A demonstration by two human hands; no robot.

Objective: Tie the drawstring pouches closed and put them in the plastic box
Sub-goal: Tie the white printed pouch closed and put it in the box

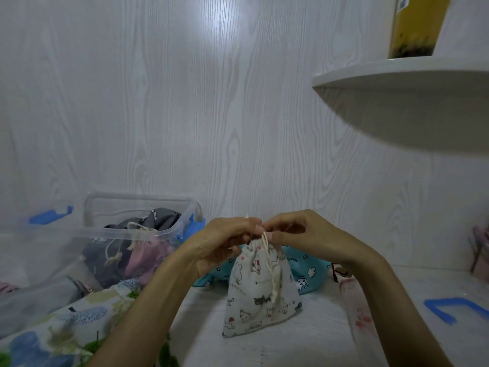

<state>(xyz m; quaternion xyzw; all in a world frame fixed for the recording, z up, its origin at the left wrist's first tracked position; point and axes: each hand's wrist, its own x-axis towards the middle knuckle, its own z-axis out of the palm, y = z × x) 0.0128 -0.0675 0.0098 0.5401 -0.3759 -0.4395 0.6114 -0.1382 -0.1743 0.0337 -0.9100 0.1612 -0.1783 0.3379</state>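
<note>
Step in hand: You are tying the white cat-print pouch. It hangs from its gathered neck above the tabletop, with its lower edge close to or resting on the surface.
Left hand: Your left hand is curled at the neck of the pouch and pinches the cord.
Right hand: Your right hand meets the left at the same spot, fingertips pinching the cord. The two hands are together.
Knot: Hidden behind the fingers. You cannot tell whether it is finished.
Cord tail: One length hangs down the front of the pouch.
Plastic box: The clear plastic box stands to the left, open, against the wall.
Box contents: A dark grey pouch with knotted cord, and a pink pouch beside it. Judged done.
Left to do: Finish this pouch and place it in the box. A blue pouch lies behind it, seemingly not yet tied.
Also near: A leaf-print cloth lies at lower left.
</note>
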